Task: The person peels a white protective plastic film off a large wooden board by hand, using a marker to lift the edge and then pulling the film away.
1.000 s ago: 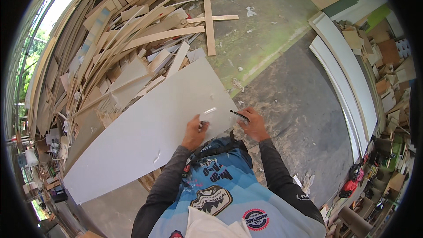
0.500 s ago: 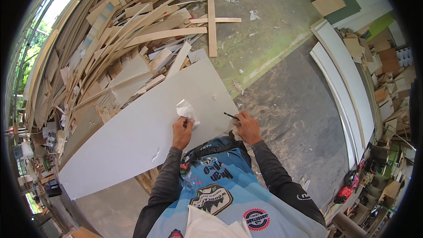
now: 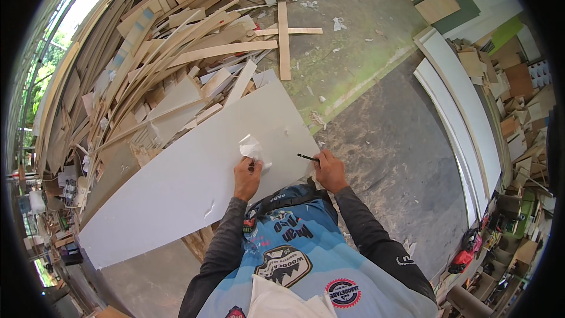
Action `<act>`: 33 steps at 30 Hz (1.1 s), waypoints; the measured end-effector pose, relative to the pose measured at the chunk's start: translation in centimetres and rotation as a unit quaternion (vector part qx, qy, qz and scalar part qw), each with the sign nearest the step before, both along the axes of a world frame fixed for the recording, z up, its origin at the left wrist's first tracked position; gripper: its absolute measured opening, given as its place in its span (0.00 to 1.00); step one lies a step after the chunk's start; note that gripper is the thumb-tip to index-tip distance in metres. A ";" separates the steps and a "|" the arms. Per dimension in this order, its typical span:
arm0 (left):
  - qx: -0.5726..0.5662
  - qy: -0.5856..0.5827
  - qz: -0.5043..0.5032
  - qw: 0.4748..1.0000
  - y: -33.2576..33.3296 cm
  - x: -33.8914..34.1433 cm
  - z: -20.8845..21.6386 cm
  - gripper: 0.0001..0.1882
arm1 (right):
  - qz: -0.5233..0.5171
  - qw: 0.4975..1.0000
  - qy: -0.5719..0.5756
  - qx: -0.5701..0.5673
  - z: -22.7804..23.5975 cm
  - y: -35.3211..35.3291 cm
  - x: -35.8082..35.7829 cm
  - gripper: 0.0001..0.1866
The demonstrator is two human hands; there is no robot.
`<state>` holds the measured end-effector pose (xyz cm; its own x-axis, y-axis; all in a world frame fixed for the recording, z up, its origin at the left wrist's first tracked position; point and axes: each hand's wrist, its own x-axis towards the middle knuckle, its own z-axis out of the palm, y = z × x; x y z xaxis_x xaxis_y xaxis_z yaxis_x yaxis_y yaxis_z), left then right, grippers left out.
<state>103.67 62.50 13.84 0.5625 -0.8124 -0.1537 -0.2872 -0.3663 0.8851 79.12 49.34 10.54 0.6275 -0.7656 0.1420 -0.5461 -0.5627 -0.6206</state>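
One large flat white rectangular board (image 3: 194,182) lies under both hands as the surface, running from far out on the person's left up to just ahead of the right hand's grip. One small torn flap in its white covering (image 3: 209,209) shows to the left of the left forearm.

Beyond the board, ahead and left of both grips, spreads one big heap of pale wooden strips and offcuts (image 3: 147,65). Two long pale wooden slats crossed over each other (image 3: 284,35) lie on the grey concrete floor (image 3: 382,141) well ahead of the hands. To the right of the right grip, well apart, two long white curved panels (image 3: 459,118) rest side by side on the floor, with a pile of small wood blocks past them.

The person's left hand (image 3: 246,178) rests on the board, its fingers closed around one crumpled piece of thin white paper or film (image 3: 252,148), which sticks up just ahead of the knuckles; that grip is holding the paper. The person's right hand (image 3: 331,171) sits near the board's near-right edge, closed narrowly on one slim dark pencil-like marker (image 3: 307,157), whose tip points left toward the left hand over the board. The two hands are near each other but apart.
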 end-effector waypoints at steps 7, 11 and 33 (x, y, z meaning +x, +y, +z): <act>-0.073 -0.091 -0.102 0.988 -0.5 -1.7 1.4 0.09 | -0.029 0.970 -0.007 0.243 4.3 1.1 0.4 0.11; -0.095 -0.083 -0.174 0.977 -1.8 -3.8 1.9 0.11 | 0.002 0.892 -0.137 0.431 6.5 0.7 2.8 0.14; -0.016 0.033 0.041 0.998 7.8 5.2 4.7 0.06 | -0.087 0.931 -0.121 0.332 2.2 -5.7 8.6 0.09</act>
<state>108.87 70.35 18.57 0.6161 -0.7697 -0.1670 -0.1976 -0.3564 0.9132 87.74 43.63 12.70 0.4966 -0.8219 -0.2791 -0.3928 0.0740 -0.9166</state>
